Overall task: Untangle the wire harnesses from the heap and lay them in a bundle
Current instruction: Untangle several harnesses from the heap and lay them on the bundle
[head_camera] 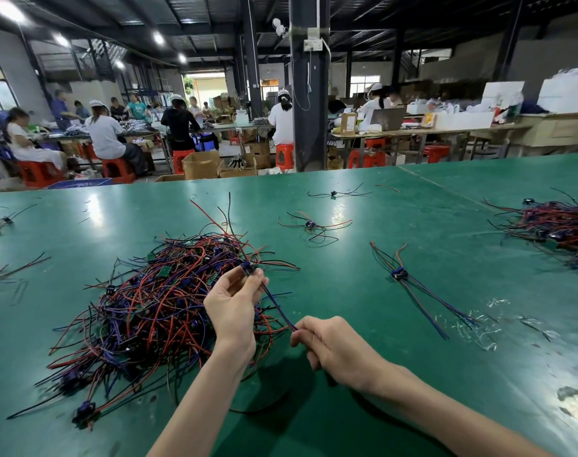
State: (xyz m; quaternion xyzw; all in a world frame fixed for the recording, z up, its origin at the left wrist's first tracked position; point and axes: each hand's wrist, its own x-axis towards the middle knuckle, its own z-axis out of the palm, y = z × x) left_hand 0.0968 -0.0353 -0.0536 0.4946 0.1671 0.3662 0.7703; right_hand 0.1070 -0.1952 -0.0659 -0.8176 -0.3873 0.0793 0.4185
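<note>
One harness (274,301) held taut just over the heap (142,308)
My left hand (233,305) pinches its connector (248,268), right hand (330,347) pinches the wire tips (294,328); heap's too tangled to count, the far-right pile (558,225) runs off view, and I count three loose harnesses (399,273) on the table (413,374) between them

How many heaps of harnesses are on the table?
2. A big heap lies centre-left; the left hand and right hand hold one harness at its right side. A second heap sits at the right edge, partly cut off. More may lie out of frame.
</note>
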